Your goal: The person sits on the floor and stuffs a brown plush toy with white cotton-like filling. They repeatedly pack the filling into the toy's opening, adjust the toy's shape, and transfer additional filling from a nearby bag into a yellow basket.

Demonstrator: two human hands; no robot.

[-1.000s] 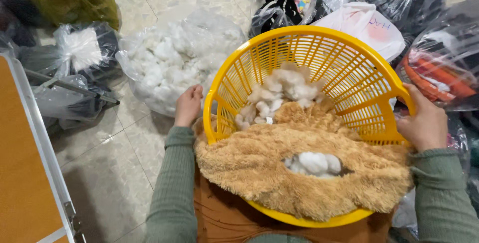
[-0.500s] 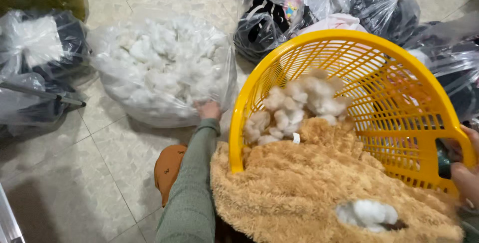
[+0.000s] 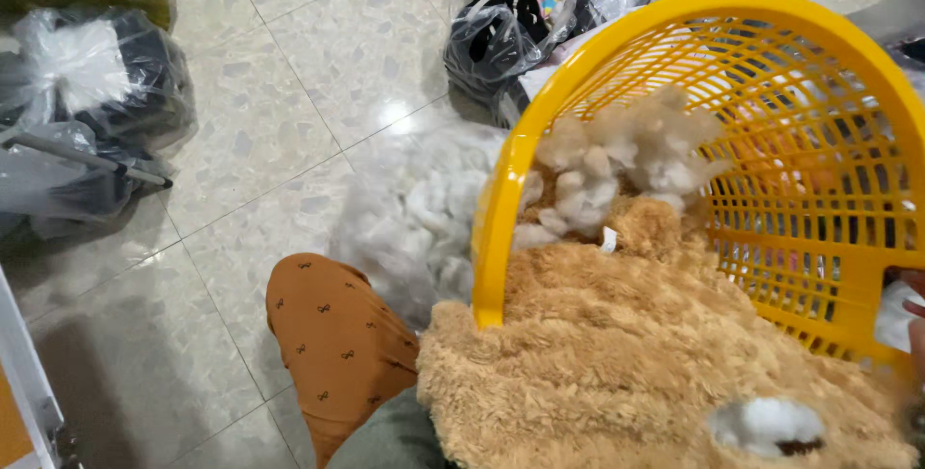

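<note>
The yellow basket (image 3: 819, 190) was tipped on its side over the lap, with white stuffing (image 3: 626, 166) inside and a fuzzy brown toy skin (image 3: 617, 353) spilling out. Only a bit of the right hand (image 3: 913, 334) showed at the rim, so I could not tell its grip, and the left hand was out of sight.

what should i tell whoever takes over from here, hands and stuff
Left hand: not in view; only a grey-green sleeve shows at the bottom edge.
Right hand: barely visible at the right edge by the yellow basket; grip cannot be told.
The basket is tilted on its side over the lap. White stuffing clumps lie inside it, with a tan plush skin spilling out; white fill shows through an opening.
A clear bag of white stuffing sits on the tiled floor beside the basket.
The plush looks mostly unfilled.
</note>
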